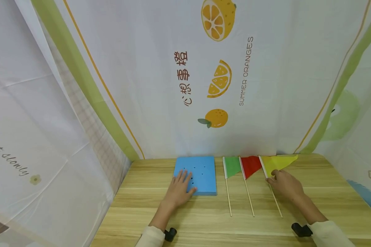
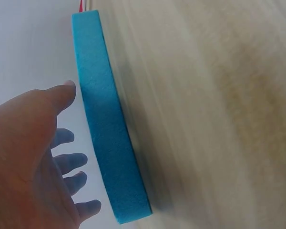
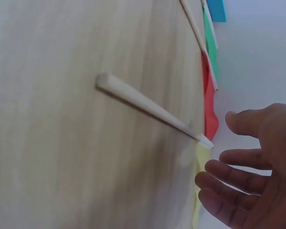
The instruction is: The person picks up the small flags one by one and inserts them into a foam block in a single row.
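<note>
A person sits at a wooden tabletop [image 1: 296, 206] hung round with white printed cloth [image 1: 142, 85] showing oranges and lettering. The left hand [image 1: 180, 189] lies flat on the near left part of a blue foam block [image 1: 204, 173], its fingers [image 1: 185, 176] straight and spread over the top face, which carries a scatter of small dark holes. The block sits at the far middle of the tabletop, close to the cloth. In the left wrist view the block [image 2: 109, 143] shows edge-on as a thick blue slab resting on the wood, with the left hand [image 2: 28, 162] spread beside it and nothing clasped.

Just to the right of the block lie three small flags on thin wooden sticks, side by side and apart from one another: a green flag [image 1: 232, 166], a red flag [image 1: 251, 166] and a yellow flag [image 1: 278, 162]. Their sticks point toward the person. The right hand [image 1: 285, 185] rests over the yellow flag where cloth meets stick, fingertips touching the yellow cloth. In the right wrist view the right hand [image 3: 252, 167] has its fingers [image 3: 229, 176] loosely extended just beside the stick [image 3: 148, 107] of the yellow flag, not curled round it; the red flag [image 3: 209, 109] and green flag [image 3: 210, 43] lie beyond
</note>
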Tool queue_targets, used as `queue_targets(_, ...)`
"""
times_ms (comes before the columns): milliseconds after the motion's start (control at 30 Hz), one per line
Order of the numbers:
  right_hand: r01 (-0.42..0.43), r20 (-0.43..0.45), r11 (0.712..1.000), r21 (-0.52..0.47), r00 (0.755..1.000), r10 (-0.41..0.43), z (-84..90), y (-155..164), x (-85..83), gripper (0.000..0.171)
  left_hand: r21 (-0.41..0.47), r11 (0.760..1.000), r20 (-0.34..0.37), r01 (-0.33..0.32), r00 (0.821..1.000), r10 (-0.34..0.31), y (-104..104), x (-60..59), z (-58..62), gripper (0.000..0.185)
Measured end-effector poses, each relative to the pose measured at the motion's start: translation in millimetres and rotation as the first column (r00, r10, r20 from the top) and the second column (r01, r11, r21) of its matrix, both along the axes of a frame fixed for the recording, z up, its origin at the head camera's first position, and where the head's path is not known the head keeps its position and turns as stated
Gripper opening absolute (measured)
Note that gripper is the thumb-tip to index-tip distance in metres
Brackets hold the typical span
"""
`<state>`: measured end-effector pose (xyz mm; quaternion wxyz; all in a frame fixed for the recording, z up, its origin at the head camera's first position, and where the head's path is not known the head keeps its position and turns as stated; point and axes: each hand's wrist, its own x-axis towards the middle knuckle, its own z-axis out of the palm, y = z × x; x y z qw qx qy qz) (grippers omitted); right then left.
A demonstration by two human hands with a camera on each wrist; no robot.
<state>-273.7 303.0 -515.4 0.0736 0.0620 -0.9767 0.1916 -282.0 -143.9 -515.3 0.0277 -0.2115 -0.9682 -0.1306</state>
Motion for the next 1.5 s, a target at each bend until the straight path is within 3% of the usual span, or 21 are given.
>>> queue_targets(300,0.032,0.090,0.996,-0.081,0.996,-0.025,-12.8,0.0,-0.4,0.034,-0.001,1.000,0.031,-0.023,0.999,0.023,5.2,3.8,-5.7,0.069)
queue_targets(733,0.061,0.086,0.987,-0.146,0.995,-0.049,-20.3,-4.6,1.6,0.038,-0.005,0.999,0.030,-0.040,0.999,0.040,7.2,6.4,-4.9,0.063)
queue_targets(900,0.077,0.097,0.983,-0.166,0.993,-0.062,-20.6,-4.8,2.2,0.043,-0.007,0.999,0.030,-0.040,0.999,0.040,7.5,7.3,-5.4,0.063)
queue_targets(1167,0.138,0.153,0.973,-0.186,0.982,-0.110,-16.7,-6.0,3.0,0.037,-0.012,0.999,0.020,-0.030,0.999,0.030,8.6,6.9,-4.7,0.063)
queue_targets(1500,0.133,0.207,0.953,-0.273,0.975,-0.077,-14.3,-5.1,-0.9,0.040,-0.012,0.999,0.026,-0.037,0.999,0.037,8.2,7.1,-5.8,0.063)
